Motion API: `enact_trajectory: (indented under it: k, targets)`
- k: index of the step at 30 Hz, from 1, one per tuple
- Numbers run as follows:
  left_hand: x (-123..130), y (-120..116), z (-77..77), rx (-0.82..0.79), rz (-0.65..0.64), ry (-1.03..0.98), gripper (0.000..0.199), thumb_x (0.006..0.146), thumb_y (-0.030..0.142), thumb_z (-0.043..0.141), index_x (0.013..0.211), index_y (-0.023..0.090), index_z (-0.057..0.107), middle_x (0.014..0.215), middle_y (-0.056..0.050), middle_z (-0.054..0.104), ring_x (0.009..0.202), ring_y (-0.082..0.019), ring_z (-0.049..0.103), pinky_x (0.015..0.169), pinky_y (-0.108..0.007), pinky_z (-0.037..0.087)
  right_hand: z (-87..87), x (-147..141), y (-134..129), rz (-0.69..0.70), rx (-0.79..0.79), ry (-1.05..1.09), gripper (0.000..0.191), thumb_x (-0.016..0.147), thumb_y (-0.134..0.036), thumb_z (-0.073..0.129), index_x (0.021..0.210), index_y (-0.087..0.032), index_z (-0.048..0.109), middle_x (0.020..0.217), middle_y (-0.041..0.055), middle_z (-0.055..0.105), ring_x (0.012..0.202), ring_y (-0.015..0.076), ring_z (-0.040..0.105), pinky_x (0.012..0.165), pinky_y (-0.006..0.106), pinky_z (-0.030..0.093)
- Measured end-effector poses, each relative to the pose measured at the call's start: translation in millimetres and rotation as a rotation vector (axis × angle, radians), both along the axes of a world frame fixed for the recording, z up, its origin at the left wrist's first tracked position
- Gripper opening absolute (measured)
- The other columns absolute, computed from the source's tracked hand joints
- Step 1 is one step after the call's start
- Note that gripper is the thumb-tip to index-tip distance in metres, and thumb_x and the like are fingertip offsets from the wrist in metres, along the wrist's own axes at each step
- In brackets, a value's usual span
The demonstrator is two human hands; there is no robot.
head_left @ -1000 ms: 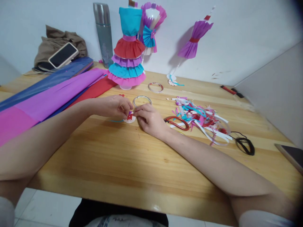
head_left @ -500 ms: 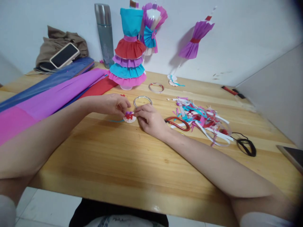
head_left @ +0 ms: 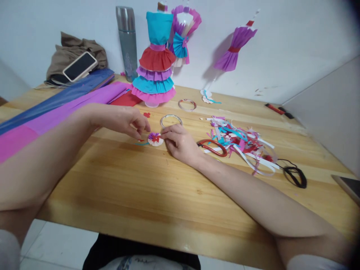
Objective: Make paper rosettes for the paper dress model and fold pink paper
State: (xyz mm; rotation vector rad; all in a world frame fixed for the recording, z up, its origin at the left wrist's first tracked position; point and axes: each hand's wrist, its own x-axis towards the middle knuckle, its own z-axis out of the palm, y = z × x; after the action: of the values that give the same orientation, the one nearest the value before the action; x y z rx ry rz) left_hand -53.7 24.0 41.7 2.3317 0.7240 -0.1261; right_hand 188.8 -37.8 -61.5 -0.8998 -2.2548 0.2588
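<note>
A small round paper rosette point(head_left: 155, 139), pleated in white and purple with a red flower shape at its middle, lies on the table. A blue strip sticks out to its left. My right hand point(head_left: 180, 141) rests on the table with its fingertips closed at the rosette's right edge. Just left of the rosette, my left hand point(head_left: 132, 123) hovers with fingers apart and nothing visible in them. Below its fingertips is a tiny red piece point(head_left: 141, 140). A red paper flower point(head_left: 146, 115) lies behind that hand.
Tape rolls point(head_left: 171, 120) lie behind my right hand. Red-handled scissors point(head_left: 213, 148) and a pile of paper scraps point(head_left: 242, 138) are to the right. A tiered paper dress point(head_left: 156, 56) stands at the back beside a flask point(head_left: 127, 45). Rolled crepe paper point(head_left: 84, 101) lies left.
My left hand has drawn back to the left from the rosette and its fingers have parted. More of the rosette shows. My right hand stays at its edge.
</note>
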Motion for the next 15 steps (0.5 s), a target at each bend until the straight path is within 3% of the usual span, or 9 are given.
enact_trajectory:
  k: [3,7,11,15]
  targets:
    - [-5.2,-0.1,8.7,-0.048,-0.002,0.109,0.013,0.077,0.035,0.068,0.071,0.025,0.074,0.095,-0.001,0.077,0.083,-0.017,0.067,0.071,-0.022,0.048,0.4,-0.2,-0.2,0.0,0.0,-0.004,0.028,0.086,-0.005,0.05,0.095,-0.019,0.073,0.103,0.0125,0.072,0.1,0.0259,0.064,0.09,0.046,0.054]
    - [-5.5,2.4,0.2,-0.026,0.093,0.22,0.015,0.072,0.029,0.073,0.062,0.02,0.069,0.062,0.001,0.067,0.059,-0.013,0.055,0.058,-0.021,0.039,-0.4,0.1,-0.2,0.003,0.019,-0.003,0.029,0.087,-0.005,0.048,0.095,-0.018,0.073,0.103,0.0134,0.072,0.1,0.0261,0.064,0.089,0.045,0.055]
    - [-3.0,6.9,-13.1,0.053,0.146,0.274,0.014,0.072,0.024,0.07,0.059,0.019,0.067,0.061,0.001,0.064,0.057,-0.012,0.052,0.055,-0.022,0.034,-1.6,0.7,0.1,0.008,0.014,0.001,0.03,0.086,-0.005,0.049,0.096,-0.019,0.073,0.103,0.0123,0.071,0.099,0.0255,0.063,0.089,0.045,0.055]
    - [-0.5,5.7,-13.2,0.125,0.175,0.31,0.009,0.074,0.022,0.065,0.066,0.02,0.07,0.063,0.001,0.064,0.057,-0.013,0.052,0.054,-0.023,0.033,-3.0,0.5,0.7,0.008,0.028,0.007,0.029,0.085,-0.005,0.05,0.095,-0.019,0.073,0.102,0.0122,0.071,0.098,0.0256,0.063,0.087,0.045,0.055]
